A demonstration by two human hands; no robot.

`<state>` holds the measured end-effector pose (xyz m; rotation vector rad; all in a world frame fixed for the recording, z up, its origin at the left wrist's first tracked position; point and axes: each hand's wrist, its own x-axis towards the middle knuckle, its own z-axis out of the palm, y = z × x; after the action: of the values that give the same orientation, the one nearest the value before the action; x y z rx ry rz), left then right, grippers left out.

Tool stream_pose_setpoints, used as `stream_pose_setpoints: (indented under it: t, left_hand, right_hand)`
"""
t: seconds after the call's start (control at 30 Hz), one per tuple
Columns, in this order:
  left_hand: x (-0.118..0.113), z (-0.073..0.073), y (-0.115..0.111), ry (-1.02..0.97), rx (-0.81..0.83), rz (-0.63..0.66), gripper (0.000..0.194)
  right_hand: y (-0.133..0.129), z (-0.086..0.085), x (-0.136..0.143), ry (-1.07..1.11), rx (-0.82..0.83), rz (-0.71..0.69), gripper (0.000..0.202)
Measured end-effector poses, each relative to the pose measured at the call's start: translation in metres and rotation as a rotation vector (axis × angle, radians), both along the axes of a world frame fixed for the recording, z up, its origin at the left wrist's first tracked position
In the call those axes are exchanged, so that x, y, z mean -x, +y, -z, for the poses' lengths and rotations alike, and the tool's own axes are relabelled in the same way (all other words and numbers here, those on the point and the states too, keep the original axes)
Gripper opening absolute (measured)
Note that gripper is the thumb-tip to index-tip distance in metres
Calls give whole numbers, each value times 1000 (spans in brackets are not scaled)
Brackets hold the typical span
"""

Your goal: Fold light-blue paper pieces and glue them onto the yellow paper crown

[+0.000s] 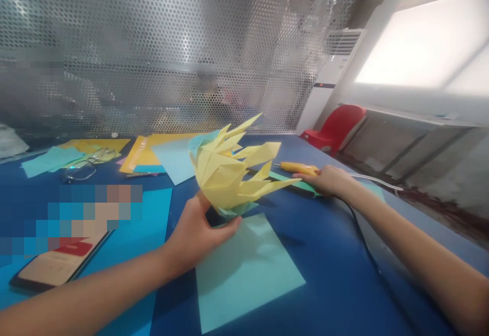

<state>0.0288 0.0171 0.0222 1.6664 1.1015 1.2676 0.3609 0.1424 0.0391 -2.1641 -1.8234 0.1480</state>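
My left hand [202, 229] holds a folded yellow paper flower [225, 173] from below, its pointed petals spreading to the right, with some teal paper at its base and left edge. Under it, a light teal paper square [248, 275] lies on the blue table. At the right, my right hand [328, 179] is closed round a yellow hot glue gun [296, 168], whose nozzle points left toward the flower. A green strip of paper [298, 184] lies beside that hand.
Glasses [86, 167] and teal papers [51, 160] lie at the back left. A phone [64, 259] rests on blue paper [162, 224]. Yellow packs stand near the perforated screen [153, 46]. A dark cable [367, 247] crosses the right side; a red chair [334, 127] is beyond.
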Motion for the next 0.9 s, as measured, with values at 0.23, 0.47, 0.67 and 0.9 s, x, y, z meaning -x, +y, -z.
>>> stream_pose_setpoints:
  t: [0.23, 0.47, 0.67, 0.9]
  left_hand:
    - [0, 7, 2, 23, 70, -35, 22]
    - [0, 8, 1, -45, 181, -62, 16]
    - [-4, -2, 3, -230, 239, 0, 15]
    - [-5, 4, 7, -389, 243, 25, 23]
  right_hand:
    - [11, 3, -19, 83, 185, 152, 28]
    - [-4, 11, -24, 429, 70, 72, 26]
    - [-10, -2, 1, 660, -66, 68, 28]
    - [-18, -18, 29, 767, -238, 130, 33]
